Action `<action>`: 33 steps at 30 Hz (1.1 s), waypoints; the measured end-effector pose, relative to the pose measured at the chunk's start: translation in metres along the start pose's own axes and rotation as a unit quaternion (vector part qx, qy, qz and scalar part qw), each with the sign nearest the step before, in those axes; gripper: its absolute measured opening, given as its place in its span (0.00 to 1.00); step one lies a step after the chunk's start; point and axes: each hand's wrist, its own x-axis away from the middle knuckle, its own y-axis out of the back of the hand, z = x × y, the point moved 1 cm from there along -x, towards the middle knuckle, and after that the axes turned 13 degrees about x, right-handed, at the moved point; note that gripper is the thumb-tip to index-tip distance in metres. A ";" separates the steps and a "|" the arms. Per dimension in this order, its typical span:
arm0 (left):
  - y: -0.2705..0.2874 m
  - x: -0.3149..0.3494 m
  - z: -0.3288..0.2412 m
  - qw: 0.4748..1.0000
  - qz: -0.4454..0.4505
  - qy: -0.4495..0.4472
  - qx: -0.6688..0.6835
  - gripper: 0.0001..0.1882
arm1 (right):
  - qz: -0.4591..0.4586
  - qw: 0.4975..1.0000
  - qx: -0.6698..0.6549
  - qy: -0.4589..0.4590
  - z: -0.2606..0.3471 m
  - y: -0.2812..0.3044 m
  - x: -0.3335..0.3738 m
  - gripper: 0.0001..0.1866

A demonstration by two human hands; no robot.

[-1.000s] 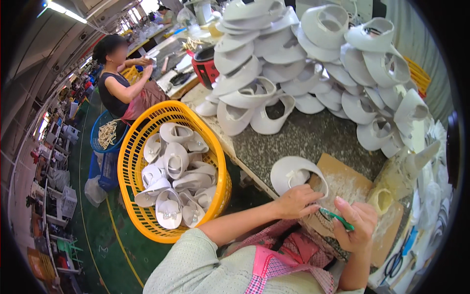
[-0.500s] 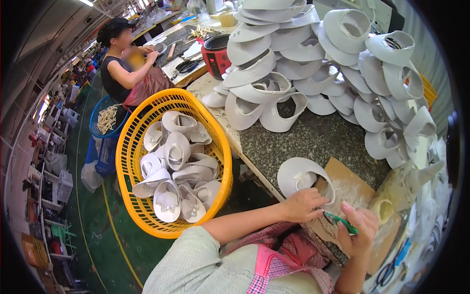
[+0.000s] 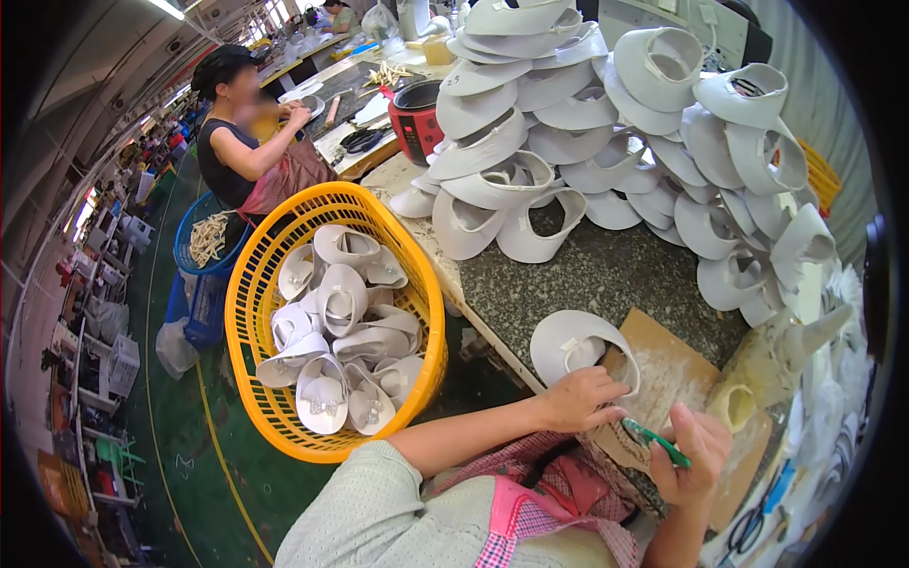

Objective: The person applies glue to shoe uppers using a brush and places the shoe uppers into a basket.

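My left hand (image 3: pixel 579 399) is closed, its fingertips pinching the near edge of a white shoe upper (image 3: pixel 559 343). The piece is curved, with a wide opening, and rests on the worktop by a brown board (image 3: pixel 653 333). Close by on the right, my right hand (image 3: pixel 699 454) grips a slim green-handled tool (image 3: pixel 655 441). Its tip points at my left fingertips; what kind of tool it is I cannot make out. A pale yellow cup-like container (image 3: pixel 735 407) stands beyond my right hand.
Tall stacks of white uppers (image 3: pixel 559 142) fill the back of the table. At left stands a yellow basket (image 3: pixel 431 379) holding several uppers with shiny ornaments. A red pot (image 3: pixel 417 133) is behind. Scissors (image 3: pixel 746 532) lie at lower right. A seated person (image 3: pixel 237 142) works at far left.
My right hand and the green tool have shifted slightly down. The left hand keeps its pinch on the upper. The whole view has tilted a little.
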 end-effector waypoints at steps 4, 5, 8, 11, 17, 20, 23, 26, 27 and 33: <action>0.003 0.005 0.003 1.000 -0.007 0.003 0.001 0.19 | -0.028 0.998 -0.009 0.049 0.027 0.017 -0.024 0.17; 0.003 0.003 0.002 1.000 -0.004 0.002 0.004 0.19 | -0.047 0.997 -0.021 0.054 0.032 0.025 -0.029 0.16; 0.002 -0.001 0.000 1.000 0.005 0.008 0.002 0.19 | -0.011 0.992 -0.035 0.123 0.035 0.042 -0.031 0.11; -0.002 -0.001 0.003 1.000 -0.005 -0.005 -0.002 0.19 | -0.045 0.980 -0.113 0.159 0.045 0.037 -0.047 0.22; -0.002 -0.003 0.002 0.999 -0.024 -0.012 0.023 0.16 | -0.059 0.977 -0.115 0.167 0.049 0.036 -0.055 0.43; 0.000 0.000 0.005 0.999 -0.036 -0.016 0.019 0.16 | -0.039 0.974 -0.082 0.206 0.043 0.034 -0.050 0.44; -0.002 0.002 0.005 0.999 -0.038 -0.024 0.003 0.16 | 0.001 0.967 -0.114 0.226 0.040 0.032 -0.045 0.42; -0.002 0.001 0.005 1.000 -0.014 -0.008 0.007 0.19 | -0.132 0.969 -0.054 0.202 0.041 0.020 -0.035 0.20; -0.001 0.003 0.005 1.000 -0.013 -0.007 0.008 0.19 | -0.131 0.969 -0.055 0.200 0.041 0.019 -0.034 0.20; 0.000 -0.002 0.002 0.999 -0.041 -0.034 0.005 0.15 | -0.040 0.981 -0.032 0.185 0.034 0.030 -0.029 0.32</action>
